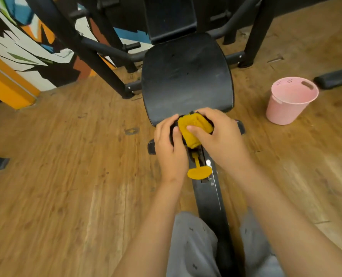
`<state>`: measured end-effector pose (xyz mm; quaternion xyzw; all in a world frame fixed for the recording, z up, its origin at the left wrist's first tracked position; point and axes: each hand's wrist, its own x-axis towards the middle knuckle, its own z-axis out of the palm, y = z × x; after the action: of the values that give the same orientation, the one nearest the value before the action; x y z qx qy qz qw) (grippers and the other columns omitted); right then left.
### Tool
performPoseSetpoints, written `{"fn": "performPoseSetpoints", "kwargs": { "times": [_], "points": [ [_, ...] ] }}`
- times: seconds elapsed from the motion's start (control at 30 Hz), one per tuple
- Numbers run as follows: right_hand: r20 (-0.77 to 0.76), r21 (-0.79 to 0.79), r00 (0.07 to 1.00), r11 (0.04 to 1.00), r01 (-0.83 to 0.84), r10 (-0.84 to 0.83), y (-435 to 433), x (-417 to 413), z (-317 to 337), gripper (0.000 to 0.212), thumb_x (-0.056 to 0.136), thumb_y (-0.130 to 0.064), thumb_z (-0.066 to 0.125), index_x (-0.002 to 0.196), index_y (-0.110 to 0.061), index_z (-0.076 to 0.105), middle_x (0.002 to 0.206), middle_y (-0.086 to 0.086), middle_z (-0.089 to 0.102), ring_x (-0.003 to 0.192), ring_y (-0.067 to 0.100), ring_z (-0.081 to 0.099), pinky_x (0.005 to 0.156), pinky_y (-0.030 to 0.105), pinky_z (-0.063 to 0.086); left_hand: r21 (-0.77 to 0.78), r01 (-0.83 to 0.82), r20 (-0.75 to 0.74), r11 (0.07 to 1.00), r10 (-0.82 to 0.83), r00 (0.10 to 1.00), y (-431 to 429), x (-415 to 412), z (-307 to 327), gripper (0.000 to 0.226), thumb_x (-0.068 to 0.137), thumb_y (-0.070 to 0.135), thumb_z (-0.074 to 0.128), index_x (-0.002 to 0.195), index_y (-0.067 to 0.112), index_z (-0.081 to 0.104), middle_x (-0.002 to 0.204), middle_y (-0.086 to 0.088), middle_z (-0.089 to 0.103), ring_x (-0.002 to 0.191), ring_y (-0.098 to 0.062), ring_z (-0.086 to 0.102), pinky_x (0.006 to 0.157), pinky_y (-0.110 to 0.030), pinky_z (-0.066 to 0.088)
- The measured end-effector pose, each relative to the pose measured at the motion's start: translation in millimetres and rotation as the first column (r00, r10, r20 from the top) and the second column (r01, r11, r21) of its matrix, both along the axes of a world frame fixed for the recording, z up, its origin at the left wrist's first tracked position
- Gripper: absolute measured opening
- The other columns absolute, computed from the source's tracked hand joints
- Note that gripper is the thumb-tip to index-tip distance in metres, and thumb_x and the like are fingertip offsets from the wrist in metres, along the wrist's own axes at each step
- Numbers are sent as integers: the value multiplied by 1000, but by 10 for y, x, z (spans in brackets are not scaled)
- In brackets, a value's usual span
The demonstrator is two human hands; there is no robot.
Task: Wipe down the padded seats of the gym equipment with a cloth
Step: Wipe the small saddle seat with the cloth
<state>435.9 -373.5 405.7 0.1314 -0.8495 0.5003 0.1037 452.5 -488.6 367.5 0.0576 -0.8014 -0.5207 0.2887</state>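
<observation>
Hands meet over a folded mustard-yellow cloth (194,132) at the near edge of a black padded seat (186,76) on a gym machine, seen from the head camera of the person bending over it. The left hand (171,150) curls round the cloth's left side, thumb laid against the fabric; the right hand (220,140) closes over it from the other side, its thumb pressed on the top fold and its fingers wrapped over the far edge. The bundle sits just off the seat's front lip, above the machine's black centre rail (208,198). Just below the hands, a yellow adjustment knob (199,172) sticks out from that rail. The seat's surface looks dull and scuffed, and a black back pad (170,17) rises behind it. A pink plastic bucket (282,112) stands on the wood-pattern floor (66,166) to the right, well apart from the seat. A painted mural wall (16,43) in orange, blue and white runs along the left. Grey trousers (192,248) straddle the rail at the bottom of the view.
</observation>
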Motion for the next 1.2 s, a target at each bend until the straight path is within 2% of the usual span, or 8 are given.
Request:
{"fn": "performPoseSetpoints", "kwargs": {
  "times": [0.23, 0.37, 0.43, 0.5, 0.6, 0.77, 1.0, 1.2],
  "points": [
    [37, -46, 997, 997, 65, -64, -27, -207, 102, 29, 89, -26, 65, 114, -13, 63, 109, 2, 65, 101, 16, 58, 88, 27, 45, -5, 12, 45, 1000, -11, 999, -33, 13, 98, 27, 102, 15, 40, 116, 13, 63, 109, 5, 56, 109, -10, 53, 96, -31, 45],
    [102, -81, 991, 992, 98, -90, 104, -368, 73, 23, 89, -25, 65, 106, -10, 65, 95, -1, 65, 90, 17, 60, 81, 28, 46, -23, 32, 104, 999, -30, 994, -59, 29, 145, 27, 102, 19, 43, 120, 14, 62, 112, 8, 55, 112, -8, 53, 100, -32, 45],
    [136, -132, 989, 988, 78, -59, 217, -195, -53, 22, 89, -24, 65, 107, -10, 64, 90, -7, 64, 83, 9, 59, 75, 18, 46, -47, 17, 119, 999, -11, 993, -42, -19, 188, 23, 101, 21, 44, 112, 12, 62, 106, 8, 54, 107, -11, 52, 96, -32, 45],
    [157, -183, 987, 982, 51, -22, 305, -4, -219, 20, 89, -24, 65, 106, -13, 64, 87, -11, 64, 81, 2, 60, 70, 9, 43, -135, -37, 127, 990, 55, 990, 27, -124, 208, 18, 100, 24, 46, 100, 12, 59, 100, 5, 52, 99, -12, 48, 85, -23, 41],
    [182, -229, 983, 972, 45, -3, 322, -21, -376, 28, 89, -27, 65, 113, -13, 64, 99, -5, 67, 91, 9, 62, 79, 21, 49, -241, -167, 83, 956, 192, 978, 125, -233, 165, 16, 98, 28, 47, 90, 15, 51, 93, 3, 49, 89, -12, 43, 70, -10, 30],
    [256, -234, 963, 962, 144, -81, 227, -398, -435, 25, 90, -19, 65, 112, -8, 61, 99, -1, 62, 94, 16, 58, 77, 22, 42, -289, -219, -34, 932, 219, 975, 94, -275, 64, 21, 92, 31, 36, 86, 16, 50, 87, 5, 47, 83, -15, 42, 72, -28, 38],
    [220, -471, 975, 877, 95, 13, 269, -89, -544, 22, 89, -19, 66, 109, -11, 65, 99, 0, 70, 94, 15, 66, 83, 28, 54, -302, -236, -44, 924, 234, 971, 62, -301, -6, 8, 91, 23, 41, 89, 21, 48, 91, 8, 45, 87, -11, 40, 74, -29, 40],
    [201, -317, 980, 945, 75, -10, 189, -448, -401, 27, 90, -20, 65, 114, -8, 63, 105, 2, 67, 96, 15, 62, 84, 27, 50, -332, -230, -24, 915, 236, 972, 72, -293, 17, 7, 91, 23, 41, 90, 21, 47, 93, 6, 46, 90, -15, 43, 75, -26, 36]
  ]
}}
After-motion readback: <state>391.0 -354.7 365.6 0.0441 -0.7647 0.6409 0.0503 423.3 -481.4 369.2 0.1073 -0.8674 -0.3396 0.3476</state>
